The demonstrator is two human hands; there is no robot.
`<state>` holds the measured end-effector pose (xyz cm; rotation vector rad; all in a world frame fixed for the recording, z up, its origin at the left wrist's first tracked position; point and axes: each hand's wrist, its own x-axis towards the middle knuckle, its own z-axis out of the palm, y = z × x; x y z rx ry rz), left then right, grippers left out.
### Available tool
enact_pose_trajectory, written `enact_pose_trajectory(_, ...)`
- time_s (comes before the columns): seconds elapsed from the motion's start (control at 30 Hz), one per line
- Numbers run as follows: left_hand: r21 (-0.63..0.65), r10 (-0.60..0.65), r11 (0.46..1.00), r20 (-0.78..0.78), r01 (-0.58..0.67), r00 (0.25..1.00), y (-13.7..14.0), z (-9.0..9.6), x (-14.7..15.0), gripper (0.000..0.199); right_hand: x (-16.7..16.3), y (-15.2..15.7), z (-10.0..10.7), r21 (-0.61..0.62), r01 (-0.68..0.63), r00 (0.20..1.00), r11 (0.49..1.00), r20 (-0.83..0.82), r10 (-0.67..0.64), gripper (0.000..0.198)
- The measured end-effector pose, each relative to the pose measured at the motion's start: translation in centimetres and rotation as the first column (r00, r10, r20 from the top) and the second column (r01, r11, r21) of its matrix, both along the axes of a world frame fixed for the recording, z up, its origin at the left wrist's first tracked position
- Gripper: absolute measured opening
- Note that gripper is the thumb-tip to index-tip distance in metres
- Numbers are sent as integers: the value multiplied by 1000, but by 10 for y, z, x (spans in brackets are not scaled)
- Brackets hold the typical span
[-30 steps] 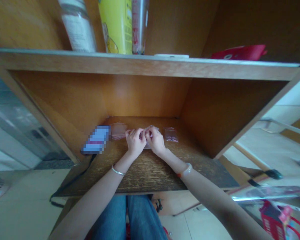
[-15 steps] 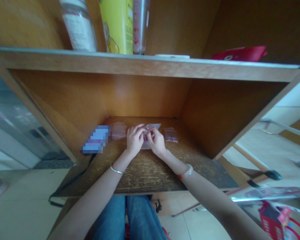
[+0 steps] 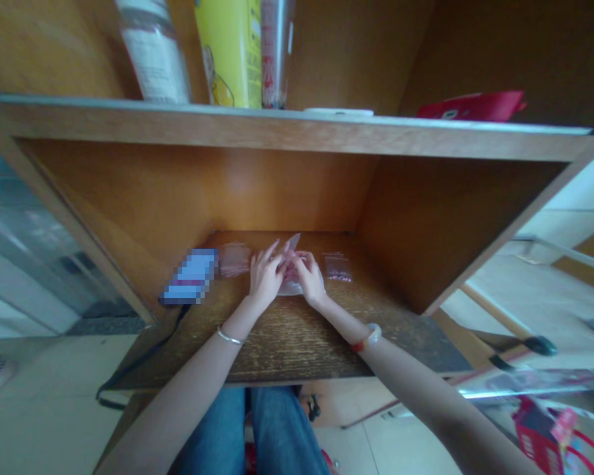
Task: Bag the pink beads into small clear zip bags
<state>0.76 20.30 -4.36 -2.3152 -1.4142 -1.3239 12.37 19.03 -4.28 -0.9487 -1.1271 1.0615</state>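
Note:
Close together over the wooden board, both my hands work at a small clear plastic bag (image 3: 294, 242), whose pointed upper end sticks up between the fingers. My left hand (image 3: 265, 276) pinches it between thumb and fingers. The fingertips of my right hand (image 3: 309, 274) are closed beside it; whatever they hold is too small to make out. Beneath the hands lies a larger clear bag (image 3: 290, 289) with small dark red pieces, mostly covered by the fingers. Right of my right hand are small filled plastic bags (image 3: 337, 267). A stack of flat clear bags (image 3: 234, 259) lies left of my left hand.
A phone (image 3: 190, 276) with a blurred screen lies at the left, its dark strap (image 3: 163, 343) hanging over the board's front edge. Overhead, the shelf (image 3: 257, 128) carries a white-labelled bottle (image 3: 157, 63), a yellow package (image 3: 231, 56) and a red pouch (image 3: 475, 107).
The small bag's tip has swung from pointing right to pointing upward between my hands. My fingers have shifted slightly, and the right fingertips are more curled over the larger bag.

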Motion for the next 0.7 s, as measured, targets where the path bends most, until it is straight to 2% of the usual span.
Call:
enact_pose_trajectory(0.1, 9, -7, 1000, -33, 8, 999, 0, 0, 0, 31, -2, 5, 1, -117, -175, 963, 978, -225, 145, 35)
enact_pose_trajectory(0.2, 24, -29, 999, -79, 31, 996, 0, -1, 1, 21, 1, 7, 0, -139, -248, 939, 959, -277, 202, 30)
enact_pose_trajectory(0.33, 39, -28, 999, -61, 30, 998, -2, 0, 2, 8, 8, 14, -2, -149, -149, 964, 978, -240, 111, 27)
enact_pose_trajectory(0.47, 11, 30, 999, -16, -30, 999, -6, 2, 5, 6, 16, 25, -9, -39, 92, 984, 995, -146, -97, 44)
enact_pose_trajectory(0.53, -44, 61, 997, -9, -62, 998, -5, 0, 6, 26, 19, 32, -17, 49, 155, 988, 987, -29, -153, 54)
enact_pose_trajectory(0.63, -138, 53, 988, -64, -61, 997, 0, -9, 7, 63, 24, 40, -32, 156, 138, 969, 978, 182, -166, 58)
enact_pose_trajectory(0.7, -207, 21, 977, -115, -44, 993, 3, -17, 7, 65, 26, 43, -40, 185, 117, 937, 976, 306, -170, 58)
